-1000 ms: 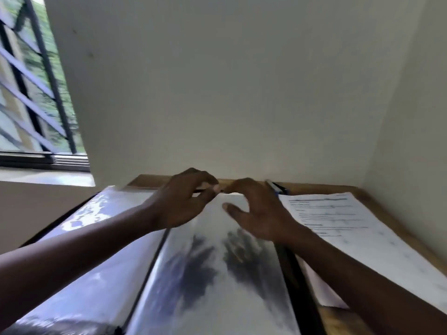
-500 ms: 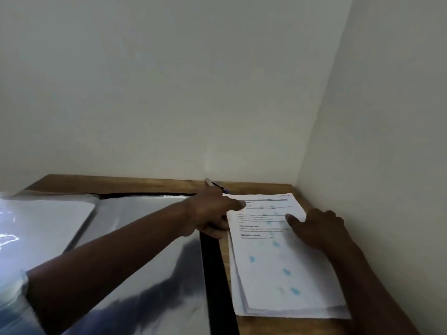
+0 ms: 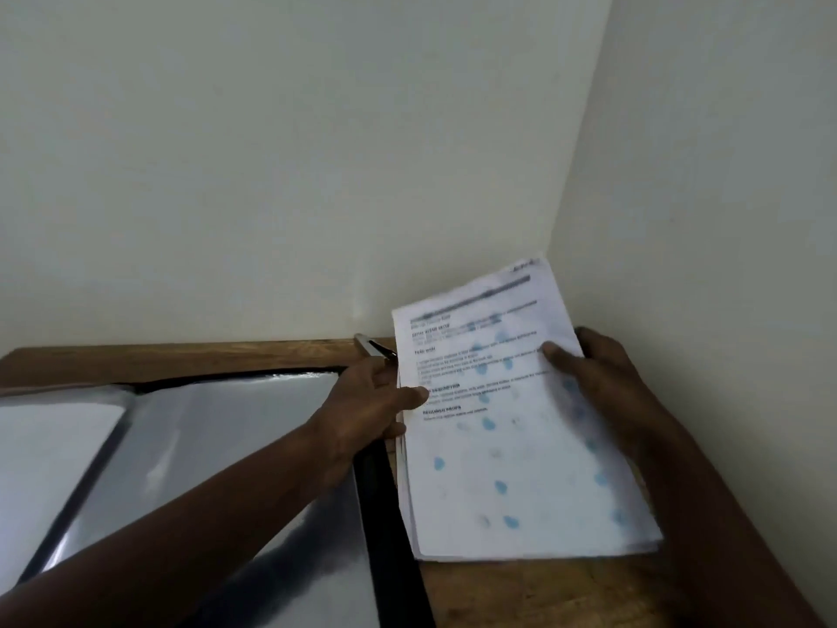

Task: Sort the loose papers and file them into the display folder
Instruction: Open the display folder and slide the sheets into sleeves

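Note:
A stack of loose printed papers [image 3: 512, 451] with blue marks lies at the right of the wooden desk, its far end tilted up off the surface. My left hand [image 3: 371, 405] grips the stack's left edge, thumb on top. My right hand [image 3: 598, 378] holds the right edge, thumb pressed on the top sheet. The open display folder [image 3: 217, 446] with glossy clear sleeves and a black cover lies to the left, under my left forearm.
A pen [image 3: 373, 347] lies at the back of the wooden desk [image 3: 543, 591], just behind my left hand. Walls close in behind and on the right, forming a corner right past the papers.
Both hands left the folder's sleeve and moved right to the paper stack. They now hold its two sides, and its far end has lifted off the desk. The view has turned right.

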The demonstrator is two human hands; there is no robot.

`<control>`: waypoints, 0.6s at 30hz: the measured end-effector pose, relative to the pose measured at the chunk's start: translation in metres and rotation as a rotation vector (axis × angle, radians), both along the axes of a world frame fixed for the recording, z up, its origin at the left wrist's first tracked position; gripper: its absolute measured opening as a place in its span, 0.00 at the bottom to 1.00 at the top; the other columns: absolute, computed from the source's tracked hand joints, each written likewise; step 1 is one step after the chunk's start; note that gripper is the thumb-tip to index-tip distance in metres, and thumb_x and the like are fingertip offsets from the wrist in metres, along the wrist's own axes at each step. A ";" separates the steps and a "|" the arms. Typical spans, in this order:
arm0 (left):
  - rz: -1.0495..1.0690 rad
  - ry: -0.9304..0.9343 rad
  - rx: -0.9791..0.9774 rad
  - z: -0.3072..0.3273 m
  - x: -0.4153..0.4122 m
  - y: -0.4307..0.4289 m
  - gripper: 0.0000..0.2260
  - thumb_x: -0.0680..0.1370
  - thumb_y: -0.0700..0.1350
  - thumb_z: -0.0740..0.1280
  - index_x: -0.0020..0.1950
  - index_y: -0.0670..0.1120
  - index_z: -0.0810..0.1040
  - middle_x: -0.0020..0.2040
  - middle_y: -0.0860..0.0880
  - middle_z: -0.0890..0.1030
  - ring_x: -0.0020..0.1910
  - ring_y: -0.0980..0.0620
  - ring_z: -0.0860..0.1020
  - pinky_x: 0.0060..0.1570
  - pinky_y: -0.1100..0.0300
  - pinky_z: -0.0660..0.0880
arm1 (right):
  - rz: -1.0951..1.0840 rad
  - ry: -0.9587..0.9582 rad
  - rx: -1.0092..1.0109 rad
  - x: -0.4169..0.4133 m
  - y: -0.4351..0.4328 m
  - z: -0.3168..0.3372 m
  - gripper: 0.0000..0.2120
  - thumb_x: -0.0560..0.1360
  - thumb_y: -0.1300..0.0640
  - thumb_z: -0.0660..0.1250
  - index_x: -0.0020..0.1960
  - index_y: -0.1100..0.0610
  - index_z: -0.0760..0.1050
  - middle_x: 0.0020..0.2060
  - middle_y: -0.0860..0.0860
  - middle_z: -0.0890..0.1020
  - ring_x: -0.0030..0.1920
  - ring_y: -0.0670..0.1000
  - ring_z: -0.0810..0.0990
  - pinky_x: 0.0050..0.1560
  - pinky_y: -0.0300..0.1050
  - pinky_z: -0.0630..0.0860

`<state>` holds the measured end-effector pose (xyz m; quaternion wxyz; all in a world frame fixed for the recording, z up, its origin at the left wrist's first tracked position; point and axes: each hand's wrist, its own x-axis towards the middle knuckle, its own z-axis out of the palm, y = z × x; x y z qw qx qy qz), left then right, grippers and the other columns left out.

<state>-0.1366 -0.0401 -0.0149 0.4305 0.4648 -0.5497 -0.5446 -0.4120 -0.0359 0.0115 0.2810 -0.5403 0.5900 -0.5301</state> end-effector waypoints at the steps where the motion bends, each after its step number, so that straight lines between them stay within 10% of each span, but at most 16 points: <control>1: 0.024 0.000 -0.014 0.000 -0.001 0.001 0.14 0.78 0.40 0.74 0.63 0.47 0.79 0.56 0.53 0.87 0.53 0.54 0.86 0.53 0.53 0.83 | 0.029 -0.059 -0.073 0.003 0.004 0.006 0.05 0.80 0.58 0.70 0.54 0.58 0.81 0.48 0.54 0.88 0.42 0.50 0.86 0.38 0.43 0.79; 7: 0.041 0.121 -0.121 0.011 -0.004 0.004 0.15 0.81 0.30 0.66 0.63 0.45 0.81 0.57 0.49 0.87 0.52 0.50 0.87 0.53 0.50 0.84 | 0.016 -0.222 -0.445 0.015 0.017 0.024 0.13 0.78 0.61 0.72 0.61 0.55 0.77 0.54 0.49 0.86 0.54 0.50 0.85 0.52 0.45 0.81; 12: 0.158 0.250 -0.286 0.025 -0.003 0.000 0.15 0.83 0.31 0.62 0.64 0.47 0.79 0.57 0.52 0.86 0.55 0.51 0.85 0.53 0.51 0.83 | -0.014 -0.218 -0.416 0.021 0.013 0.020 0.34 0.71 0.38 0.76 0.72 0.43 0.68 0.62 0.50 0.81 0.60 0.51 0.83 0.60 0.54 0.80; 18: 0.181 0.301 -0.444 0.030 -0.005 -0.004 0.15 0.84 0.33 0.61 0.66 0.49 0.76 0.62 0.53 0.84 0.61 0.52 0.82 0.58 0.52 0.81 | -0.114 -0.091 -0.585 0.036 0.013 0.020 0.21 0.79 0.55 0.73 0.68 0.49 0.71 0.53 0.52 0.83 0.53 0.50 0.84 0.51 0.42 0.80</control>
